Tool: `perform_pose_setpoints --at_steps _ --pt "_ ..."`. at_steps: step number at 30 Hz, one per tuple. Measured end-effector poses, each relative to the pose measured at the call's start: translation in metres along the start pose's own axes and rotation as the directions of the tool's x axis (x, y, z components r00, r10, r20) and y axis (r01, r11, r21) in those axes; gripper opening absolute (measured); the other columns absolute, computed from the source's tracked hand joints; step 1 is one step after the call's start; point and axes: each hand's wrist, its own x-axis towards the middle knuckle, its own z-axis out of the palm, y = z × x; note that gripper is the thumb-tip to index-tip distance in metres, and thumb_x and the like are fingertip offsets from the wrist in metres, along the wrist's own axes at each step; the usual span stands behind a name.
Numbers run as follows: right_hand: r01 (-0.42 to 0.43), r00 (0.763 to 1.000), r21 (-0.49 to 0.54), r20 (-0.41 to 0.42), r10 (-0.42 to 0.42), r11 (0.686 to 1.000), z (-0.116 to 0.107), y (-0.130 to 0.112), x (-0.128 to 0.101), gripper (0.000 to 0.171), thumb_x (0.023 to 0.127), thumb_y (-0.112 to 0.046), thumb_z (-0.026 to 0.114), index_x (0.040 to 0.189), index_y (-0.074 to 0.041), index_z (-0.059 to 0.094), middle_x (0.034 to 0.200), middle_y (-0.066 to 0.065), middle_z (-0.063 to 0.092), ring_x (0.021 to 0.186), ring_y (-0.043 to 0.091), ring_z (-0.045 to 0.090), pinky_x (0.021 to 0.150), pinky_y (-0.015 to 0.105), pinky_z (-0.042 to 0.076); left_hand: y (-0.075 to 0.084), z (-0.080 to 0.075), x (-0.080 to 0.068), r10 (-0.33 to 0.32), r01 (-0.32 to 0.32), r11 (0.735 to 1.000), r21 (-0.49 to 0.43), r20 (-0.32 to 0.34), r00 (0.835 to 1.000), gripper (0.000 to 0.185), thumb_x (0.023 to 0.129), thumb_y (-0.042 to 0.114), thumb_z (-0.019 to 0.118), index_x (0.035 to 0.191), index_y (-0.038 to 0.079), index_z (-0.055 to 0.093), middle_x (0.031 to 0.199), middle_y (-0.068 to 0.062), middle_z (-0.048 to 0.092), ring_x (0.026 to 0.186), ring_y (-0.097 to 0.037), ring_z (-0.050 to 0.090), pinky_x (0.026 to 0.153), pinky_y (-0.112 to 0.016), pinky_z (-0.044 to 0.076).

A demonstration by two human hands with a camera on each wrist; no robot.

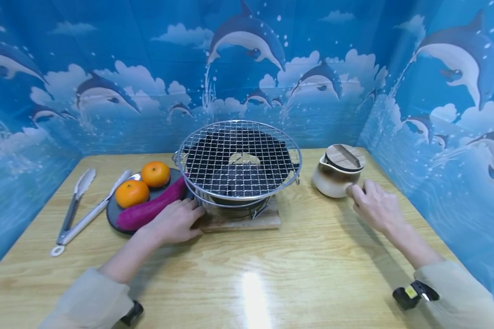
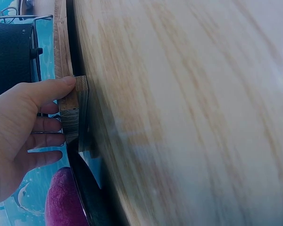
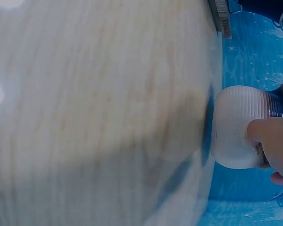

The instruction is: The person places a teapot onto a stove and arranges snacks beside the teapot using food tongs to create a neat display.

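My left hand point(image 1: 179, 221) is at the left end of a wooden board point(image 1: 247, 222) under a round tabletop grill point(image 1: 234, 183). In the left wrist view its thumb presses the board's edge, the other fingers reaching along the far side. A wire mesh grate point(image 1: 238, 160) lies on top of the grill, over a black interior. On the right, my right hand point(image 1: 376, 205) grips the side handle of a small cream-and-brown teapot point(image 1: 331, 180). A round wooden lid point(image 1: 345, 157) covers the upright pot. The right wrist view shows the thumb against its ribbed wall point(image 3: 236, 127).
Left of the grill, a dark plate point(image 1: 114, 214) holds two oranges point(image 1: 154, 174) and a long purple eggplant point(image 1: 152, 210), close by my left hand. Metal tongs point(image 1: 72, 219) lie spread at the table's left, one arm reaching the plate. A dolphin-print curtain point(image 1: 148, 68) borders the wooden table point(image 1: 313, 265).
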Motion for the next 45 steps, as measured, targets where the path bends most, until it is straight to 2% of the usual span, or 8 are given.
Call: perform_pose_setpoints --at_steps 4,8,16,21,26,32,39,45 --pt "0.03 0.998 -0.016 -0.061 -0.031 0.999 -0.002 0.003 0.008 0.022 0.091 -0.019 0.035 0.08 -0.004 0.048 0.06 0.01 0.033 0.039 0.026 0.03 0.027 0.035 0.017 0.0 0.001 -0.001 -0.005 0.005 1.0 -0.004 0.006 1.0 0.042 0.069 0.036 0.076 0.097 0.007 0.062 0.091 -0.009 0.06 0.079 -0.027 0.057 0.062 -0.039 0.047" --pt "0.052 0.993 -0.035 -0.106 -0.055 0.998 -0.004 0.007 0.018 0.016 0.087 -0.016 0.043 0.078 -0.004 0.048 0.059 0.01 0.033 0.04 0.028 0.031 0.026 0.037 0.017 -0.001 0.001 -0.001 -0.009 0.009 1.0 -0.002 0.01 1.0 0.042 0.069 0.036 0.076 0.096 0.007 0.062 0.09 -0.009 0.06 0.079 -0.026 0.057 0.062 -0.038 0.047" --pt "0.082 0.995 0.01 -0.053 -0.081 0.997 -0.019 0.015 0.032 0.029 0.096 -0.025 0.033 0.085 -0.005 0.051 0.063 0.013 0.036 0.043 0.03 0.034 0.025 0.038 0.019 -0.003 0.0 0.001 -0.011 0.011 1.0 0.009 0.022 1.0 0.042 0.07 0.037 0.075 0.097 0.007 0.062 0.09 -0.009 0.06 0.078 -0.027 0.056 0.062 -0.038 0.046" --pt "0.079 0.996 0.017 -0.053 -0.078 0.997 -0.027 0.019 0.042 0.023 0.091 -0.02 0.036 0.087 -0.005 0.053 0.066 0.016 0.039 0.045 0.033 0.036 0.026 0.042 0.022 -0.004 0.0 0.004 -0.009 0.009 1.0 0.009 0.01 1.0 0.041 0.07 0.036 0.075 0.095 0.007 0.062 0.088 -0.009 0.059 0.078 -0.027 0.057 0.061 -0.039 0.046" --pt "0.081 0.996 0.024 -0.039 -0.08 0.996 -0.036 0.023 0.051 0.014 0.084 -0.015 0.041 0.082 -0.002 0.046 0.07 0.018 0.042 0.05 0.036 0.04 0.028 0.046 0.026 -0.004 0.0 0.005 -0.002 0.002 1.0 0.012 -0.009 1.0 0.042 0.069 0.037 0.075 0.095 0.007 0.062 0.087 -0.009 0.058 0.078 -0.027 0.057 0.061 -0.039 0.046" --pt "0.103 0.995 0.021 -0.022 -0.102 0.995 -0.042 0.025 0.06 0.015 0.083 -0.015 0.04 0.079 0.0 0.044 0.072 0.02 0.043 0.05 0.036 0.041 0.028 0.045 0.027 -0.003 0.0 0.004 -0.008 0.008 1.0 0.011 0.005 1.0 0.043 0.07 0.037 0.075 0.096 0.006 0.062 0.086 -0.009 0.058 0.078 -0.027 0.057 0.061 -0.038 0.046" --pt "0.142 0.988 0.032 -0.064 -0.14 0.989 -0.046 0.024 0.068 0.023 0.088 -0.02 0.034 0.079 0.0 0.044 0.07 0.021 0.044 0.049 0.035 0.04 0.027 0.043 0.024 -0.002 0.0 0.003 -0.004 0.004 1.0 0.007 0.009 1.0 0.042 0.07 0.037 0.075 0.096 0.006 0.062 0.086 -0.008 0.058 0.077 -0.026 0.057 0.06 -0.038 0.046" --pt "0.142 0.987 0.02 -0.078 -0.14 0.99 -0.048 0.022 0.077 0.02 0.087 -0.017 0.036 0.08 0.0 0.044 0.071 0.02 0.044 0.05 0.036 0.04 0.027 0.046 0.026 -0.002 0.001 0.002 -0.009 0.009 1.0 0.004 0.025 1.0 0.04 0.071 0.037 0.075 0.095 0.007 0.062 0.085 -0.008 0.058 0.076 -0.025 0.056 0.059 -0.036 0.045"
